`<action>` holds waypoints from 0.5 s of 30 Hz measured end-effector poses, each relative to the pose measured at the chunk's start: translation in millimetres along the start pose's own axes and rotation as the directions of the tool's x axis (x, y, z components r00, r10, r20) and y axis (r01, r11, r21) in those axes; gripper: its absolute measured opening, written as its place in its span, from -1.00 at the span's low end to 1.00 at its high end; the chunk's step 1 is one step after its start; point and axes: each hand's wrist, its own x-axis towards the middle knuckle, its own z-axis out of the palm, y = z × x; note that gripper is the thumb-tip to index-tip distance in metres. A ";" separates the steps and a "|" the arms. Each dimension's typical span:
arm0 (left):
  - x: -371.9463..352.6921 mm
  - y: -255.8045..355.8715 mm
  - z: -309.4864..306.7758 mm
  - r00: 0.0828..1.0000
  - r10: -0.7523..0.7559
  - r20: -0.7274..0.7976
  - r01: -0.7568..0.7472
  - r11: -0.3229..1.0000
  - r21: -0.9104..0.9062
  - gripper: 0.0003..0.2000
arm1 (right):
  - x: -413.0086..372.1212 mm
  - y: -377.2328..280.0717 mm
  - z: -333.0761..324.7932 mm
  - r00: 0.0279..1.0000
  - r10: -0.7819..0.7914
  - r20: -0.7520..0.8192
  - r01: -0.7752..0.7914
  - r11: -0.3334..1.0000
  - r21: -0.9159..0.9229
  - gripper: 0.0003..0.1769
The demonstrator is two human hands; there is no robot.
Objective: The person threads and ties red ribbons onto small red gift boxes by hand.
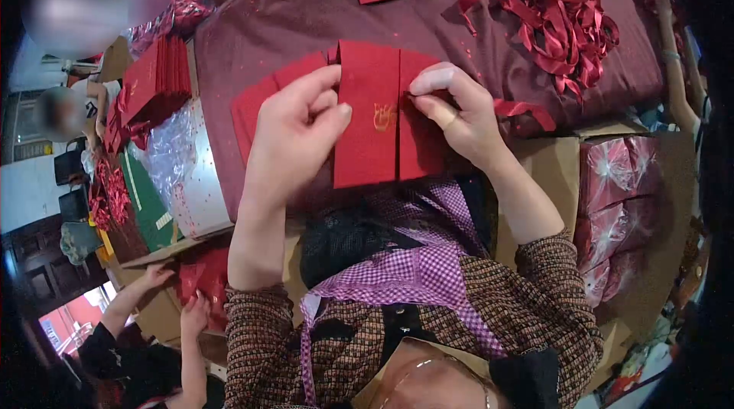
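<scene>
The left hand is gripping the red envelope, its fingers closing on the left edge, while the right hand is pinching the right flap just beside the gold emblem. The envelope is being held between both sets of fingers over the maroon-covered worktop. A heap of red ribbons is lying well beyond the right fingers.

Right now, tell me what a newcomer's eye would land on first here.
First, the red card with a gold emblem, held mid-frame between the left hand and the right hand over the maroon cloth. Next, the tangled heap of red ribbons at the upper right, and a co-worker's hands at the lower left.
</scene>
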 end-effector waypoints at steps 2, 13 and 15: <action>1.9 3.5 -2.0 0.995 0.067 -0.077 -0.059 0.993 0.105 -0.66 | -3.9 3.5 -4.6 0.991 0.096 -0.089 -0.091 0.994 0.063 -0.85; 39.8 -26.7 -18.0 0.995 -0.098 -0.022 0.083 0.922 -0.379 -0.66 | -3.5 5.5 -0.3 0.967 0.195 -0.165 -0.178 0.978 0.112 -0.88; 47.0 -33.2 -21.5 0.995 -0.097 0.021 0.096 0.899 -0.427 -0.65 | -3.4 7.5 -0.3 0.969 0.169 -0.179 -0.157 0.984 0.079 -0.89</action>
